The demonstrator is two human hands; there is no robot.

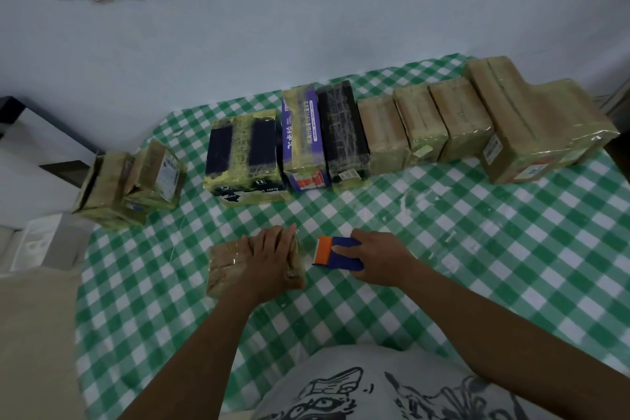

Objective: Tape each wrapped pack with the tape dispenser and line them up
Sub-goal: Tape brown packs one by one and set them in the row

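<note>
A small brown wrapped pack lies on the green checked tablecloth near the front middle. My left hand rests flat on top of it with fingers straight. Just to its right, my right hand grips the blue and orange tape dispenser, whose orange end points at the pack. Along the back of the table runs a row of taped packs: a dark one, a purple one, a black one and several brown ones, ending in a large brown box.
Two more taped brown packs sit apart at the table's left edge. A white box stands off the table at the left. The wall is close behind the row. Bare cloth lies to the right of my hands.
</note>
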